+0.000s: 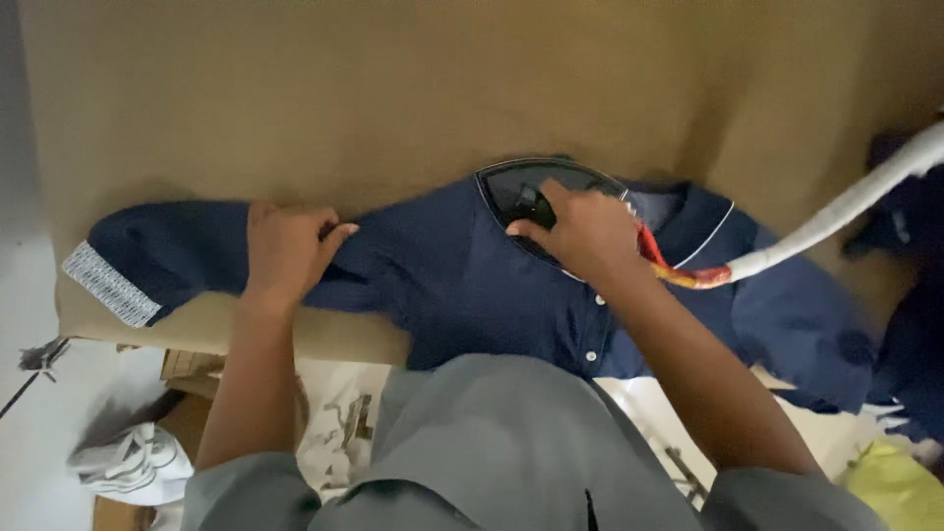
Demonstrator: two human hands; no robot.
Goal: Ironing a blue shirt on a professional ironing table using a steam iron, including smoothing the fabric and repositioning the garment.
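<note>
A dark blue polo shirt (462,285) lies spread across a tan ironing table (393,88), its collar toward the right and one sleeve with a pale patterned cuff (110,282) reaching left. My right hand (585,231) grips the handle of a black flat iron (521,187) that rests on the shirt's upper chest. From the iron a white cord (846,211) with red and yellow wrapping runs off to the right. My left hand (287,246) presses flat on the shirt near the left sleeve, fingers bunching the cloth.
More dark blue cloth (914,295) lies at the right edge. Below the table's front edge are cardboard pieces (187,369), a white bundle (133,462) on the floor and something yellow-green (900,487) at the lower right.
</note>
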